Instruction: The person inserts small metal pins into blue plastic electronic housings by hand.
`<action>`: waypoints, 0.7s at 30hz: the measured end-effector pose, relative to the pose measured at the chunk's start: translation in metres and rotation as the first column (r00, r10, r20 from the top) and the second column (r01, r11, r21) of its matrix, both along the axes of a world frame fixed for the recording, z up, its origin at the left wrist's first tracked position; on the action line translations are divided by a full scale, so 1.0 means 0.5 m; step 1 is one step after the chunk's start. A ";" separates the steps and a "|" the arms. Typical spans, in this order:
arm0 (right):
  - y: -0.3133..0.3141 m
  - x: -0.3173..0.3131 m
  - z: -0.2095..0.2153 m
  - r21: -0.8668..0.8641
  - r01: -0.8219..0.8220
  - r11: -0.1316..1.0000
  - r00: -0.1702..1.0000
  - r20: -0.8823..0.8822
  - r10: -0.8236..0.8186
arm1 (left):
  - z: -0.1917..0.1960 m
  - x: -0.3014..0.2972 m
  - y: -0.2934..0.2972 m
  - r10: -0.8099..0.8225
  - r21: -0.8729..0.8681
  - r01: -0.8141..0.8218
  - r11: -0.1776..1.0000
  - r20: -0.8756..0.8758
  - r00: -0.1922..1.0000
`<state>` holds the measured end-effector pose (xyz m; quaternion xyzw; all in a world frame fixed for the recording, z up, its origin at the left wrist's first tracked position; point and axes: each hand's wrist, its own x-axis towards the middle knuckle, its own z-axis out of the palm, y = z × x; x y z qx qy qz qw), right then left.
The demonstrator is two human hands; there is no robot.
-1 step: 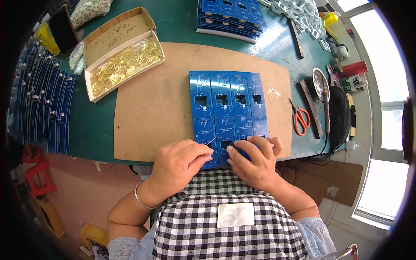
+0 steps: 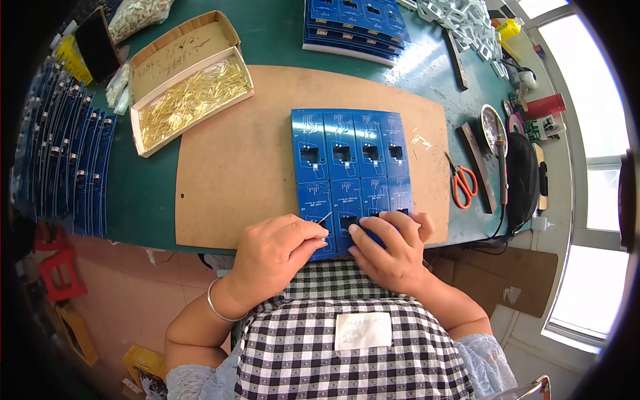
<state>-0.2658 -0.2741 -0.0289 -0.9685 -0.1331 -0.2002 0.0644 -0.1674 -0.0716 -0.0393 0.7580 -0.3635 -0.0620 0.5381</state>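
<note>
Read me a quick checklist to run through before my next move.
1. Right hand on the blue circuit panel: ok, at its lower right.
2. Left hand at the panel's lower left: ok.
3. Thin pin firmly in the left grip: cannot tell; it shows by the fingertips.
4. Pin box open: ok.
5. Brown sheet free of loose bits: not ok; pale slivers lie right of the panel.
6. Soldering iron cold: cannot tell.
</note>
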 end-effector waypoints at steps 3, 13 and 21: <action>-0.006 0.000 0.001 0.007 0.012 1.000 0.999 -0.035 -0.012 | -0.001 0.001 0.000 0.002 -0.011 -0.002 1.000 0.004 1.000; -0.005 -0.013 0.000 0.056 -0.045 0.997 0.995 -0.090 0.050 | 0.000 0.002 0.004 0.015 -0.025 -0.016 1.000 -0.029 0.999; 0.008 0.034 0.026 0.371 -0.044 0.928 0.993 -0.087 0.082 | 0.005 -0.010 0.011 -0.016 -0.135 -0.019 0.991 -0.254 0.967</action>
